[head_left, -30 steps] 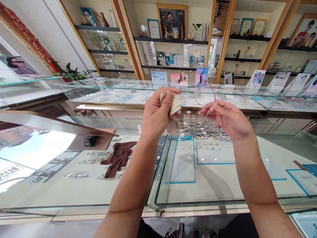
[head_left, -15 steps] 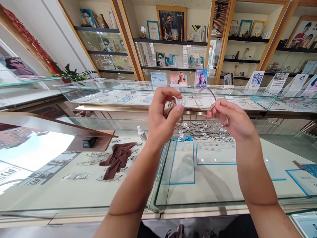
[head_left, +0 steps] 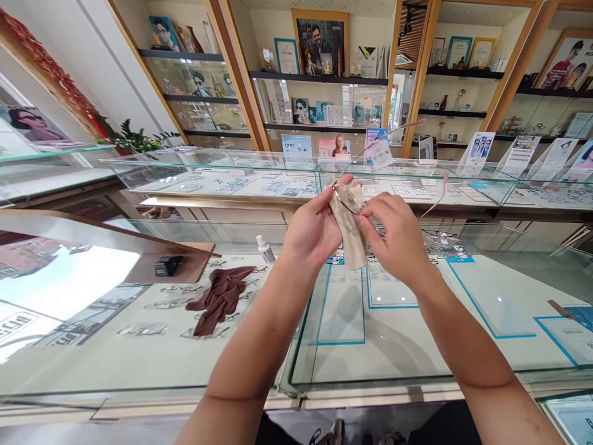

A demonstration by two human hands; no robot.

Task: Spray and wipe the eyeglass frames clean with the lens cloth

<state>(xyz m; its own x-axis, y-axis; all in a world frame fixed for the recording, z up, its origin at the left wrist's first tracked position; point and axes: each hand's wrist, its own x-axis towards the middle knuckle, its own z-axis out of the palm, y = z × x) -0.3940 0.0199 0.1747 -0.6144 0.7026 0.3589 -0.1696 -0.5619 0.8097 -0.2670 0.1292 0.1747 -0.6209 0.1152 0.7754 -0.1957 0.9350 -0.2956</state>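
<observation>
A beige cloth [head_left: 351, 238] hangs from the palm of my left hand [head_left: 309, 230], whose fingers curl around it. Against the cloth lies the lower part of a pair of thin-rimmed eyeglasses [head_left: 343, 201]. My right hand [head_left: 395, 230] pinches the rim between thumb and fingers. Its pinkish temples stick out, one up to the right, the other past my right hand; a pale tag [head_left: 380, 155] shows near the upper one. Cloth and fingers hide most of the lenses. Both hands are raised over the glass display case [head_left: 398, 352].
To the left, a brown cloth [head_left: 221, 296] and a white spray bottle [head_left: 265, 250] rest on the counter, with several eyeglass frames around them. A framed mirror [head_left: 92, 278] leans at far left. Behind runs another glass showcase [head_left: 222, 204].
My right hand has brought the glasses down and left onto the cloth. My left hand has turned palm up, and the crumpled cloth now hangs open under the glasses.
</observation>
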